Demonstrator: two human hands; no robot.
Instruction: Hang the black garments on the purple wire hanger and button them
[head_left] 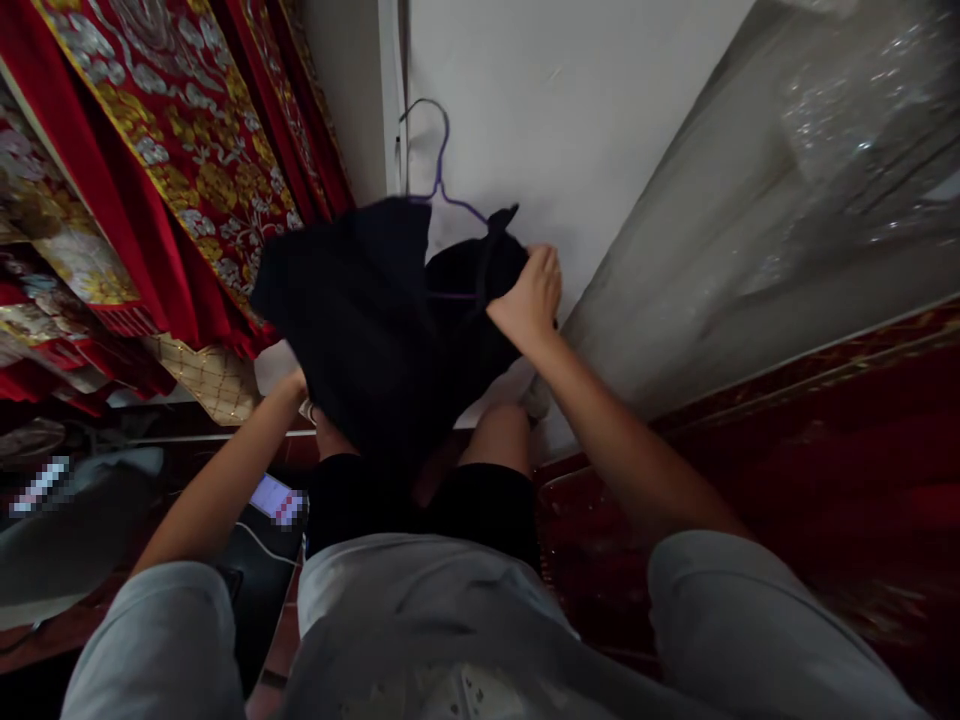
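A black garment point(360, 310) hangs on a thin purple wire hanger point(440, 170) in front of me. The hanger's hook points up against the white wall, and part of its lower bar shows through the garment's neck opening. My right hand point(531, 298) is closed on the garment's right shoulder edge, with the fingers curled behind the cloth. On the other side, my left hand point(300, 388) is at the garment's lower left edge. Only its wrist area shows; the cloth hides its fingers.
Red cloths with gold and silver embroidery point(202, 150) hang at the left. Clear plastic sheeting point(720, 210) covers the right side, above dark red fabric point(787, 440). A lit phone point(276, 497) lies on a dark surface at lower left, beside a white cable point(266, 545).
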